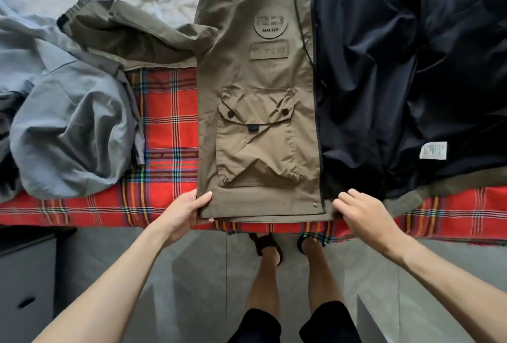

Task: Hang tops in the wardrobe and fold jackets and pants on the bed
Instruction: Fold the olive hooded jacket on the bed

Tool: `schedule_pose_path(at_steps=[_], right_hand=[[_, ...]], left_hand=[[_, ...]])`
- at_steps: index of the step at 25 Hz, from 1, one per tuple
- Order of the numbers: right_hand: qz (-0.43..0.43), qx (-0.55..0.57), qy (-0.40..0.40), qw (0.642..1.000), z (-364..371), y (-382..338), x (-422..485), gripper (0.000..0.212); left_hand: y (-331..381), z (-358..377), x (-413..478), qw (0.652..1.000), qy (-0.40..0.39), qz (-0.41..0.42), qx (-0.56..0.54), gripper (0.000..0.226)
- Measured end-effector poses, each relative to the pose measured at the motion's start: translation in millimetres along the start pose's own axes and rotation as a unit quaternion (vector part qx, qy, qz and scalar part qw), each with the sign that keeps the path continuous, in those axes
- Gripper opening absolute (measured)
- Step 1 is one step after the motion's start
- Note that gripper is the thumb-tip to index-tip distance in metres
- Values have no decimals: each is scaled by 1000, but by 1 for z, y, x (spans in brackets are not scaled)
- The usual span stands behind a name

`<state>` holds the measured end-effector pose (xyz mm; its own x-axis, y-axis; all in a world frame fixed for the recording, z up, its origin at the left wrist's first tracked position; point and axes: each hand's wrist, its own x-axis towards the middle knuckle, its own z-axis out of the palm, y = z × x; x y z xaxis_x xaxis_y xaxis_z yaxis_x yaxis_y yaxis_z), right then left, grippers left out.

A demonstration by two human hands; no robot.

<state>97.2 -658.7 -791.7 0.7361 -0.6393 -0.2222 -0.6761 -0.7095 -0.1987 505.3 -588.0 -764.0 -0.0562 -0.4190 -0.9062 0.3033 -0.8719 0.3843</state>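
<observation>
Head view: my jacket (pixel 255 73) lies flat on the bed (pixel 170 123), my left hand (pixel 189 211) pinches its hem below-left of the pocket (pixel 255 137), my right hand (pixel 365 213) curls on the hem below-right, maybe pinching, I cannot tell, so I should pull both sides evenly.

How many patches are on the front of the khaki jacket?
2 on the khaki jacket: a round patch above, a rectangular patch just below it. Others may be hidden.
</observation>
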Motion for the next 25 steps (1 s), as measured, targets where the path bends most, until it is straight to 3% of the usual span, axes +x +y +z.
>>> schedule_pose_path(at_steps=[2,3,5,6,8,9,11,13,14,20,23,25], right_hand=[[-24,20,-18,999,-1,13,-14,14],[-3,52,-39,998,-1,15,-19,18],[155,171,-85,969,-2,4,-16,18],[263,276,-80,921,-5,-8,-6,13],[423,443,-17,791,-6,-25,24,14],[450,457,0,768,-5,-30,33,23],[434,396,-21,809,-1,-35,36,40],[386,295,-81,870,0,-38,27,43],[372,272,-101,882,1,-37,24,43],[259,247,-184,915,2,-20,39,31],[262,239,-196,914,2,-16,35,34],[264,170,-202,928,1,-23,39,36]], left_hand=[[-16,5,-3,1000,-29,-12,7,28],[-27,9,0,1000,-2,-5,11,27],[-43,21,10,993,115,23,-21,26],[-49,27,13,982,175,37,-54,28],[-53,37,15,959,262,56,-94,36],[-55,40,14,948,300,62,-83,38],[-60,43,7,931,354,69,-51,32],[-64,38,1,927,364,71,-47,29],[-66,35,1,930,359,64,-47,31],[-58,13,-2,956,286,56,30,34],[-59,1,-11,978,202,52,16,33],[-58,1,-10,973,201,52,97,29]])
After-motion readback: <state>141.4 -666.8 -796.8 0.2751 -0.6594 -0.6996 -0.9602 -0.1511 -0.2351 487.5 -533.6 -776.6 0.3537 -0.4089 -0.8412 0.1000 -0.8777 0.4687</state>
